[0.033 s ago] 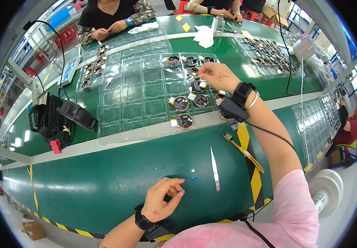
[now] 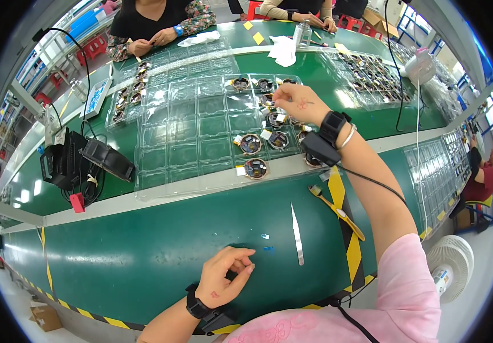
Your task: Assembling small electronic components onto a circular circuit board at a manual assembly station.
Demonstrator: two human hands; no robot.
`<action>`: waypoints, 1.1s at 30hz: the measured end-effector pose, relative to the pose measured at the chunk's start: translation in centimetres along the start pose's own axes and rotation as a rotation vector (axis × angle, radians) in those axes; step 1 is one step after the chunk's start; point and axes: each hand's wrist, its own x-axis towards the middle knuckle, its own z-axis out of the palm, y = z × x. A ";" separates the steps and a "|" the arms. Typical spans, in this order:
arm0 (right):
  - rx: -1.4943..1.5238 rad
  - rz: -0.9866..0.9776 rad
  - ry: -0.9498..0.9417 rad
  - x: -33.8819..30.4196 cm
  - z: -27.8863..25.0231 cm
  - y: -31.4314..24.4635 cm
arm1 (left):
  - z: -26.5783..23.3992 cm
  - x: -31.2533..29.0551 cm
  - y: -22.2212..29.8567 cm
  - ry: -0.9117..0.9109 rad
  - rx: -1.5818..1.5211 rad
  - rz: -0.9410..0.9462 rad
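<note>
My right hand (image 2: 301,103) reaches over the clear plastic tray (image 2: 183,154), its thumb and fingers pinched at the edge of a round circuit module (image 2: 266,100). The fingers partly cover that module. More round modules with small white-and-yellow tabs sit in the tray's right part, such as one module (image 2: 250,144) and another module (image 2: 255,168) nearer me. My left hand (image 2: 223,275) rests low over the green work surface, fingers loosely curled, thumb and index apart, nothing seen between them. Beside it lie small blue scraps (image 2: 267,248). Pointed metal tweezers (image 2: 297,234) lie to its right.
A yellow toothbrush (image 2: 338,212) lies across the striped tape. Black devices with cables (image 2: 95,157) stand at the left. Another tray of modules (image 2: 366,77) is at the far right. Across the bench are a white cloth (image 2: 282,51), a clear bottle (image 2: 302,34) and co-workers' hands (image 2: 152,43).
My right hand has shifted very slightly left at the module. My left hand stays where it was.
</note>
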 end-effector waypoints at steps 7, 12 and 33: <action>0.059 -0.126 0.130 8.6 3.1 1.6 | -0.3 0.2 -0.6 0.002 -0.050 -0.020; -0.271 0.011 0.149 11.1 5.1 -0.4 | -0.5 0.5 -0.6 -0.020 -0.100 -0.043; 0.276 0.098 -0.017 7.9 3.1 -4.8 | -0.2 -0.5 -1.5 0.021 -0.226 -0.115</action>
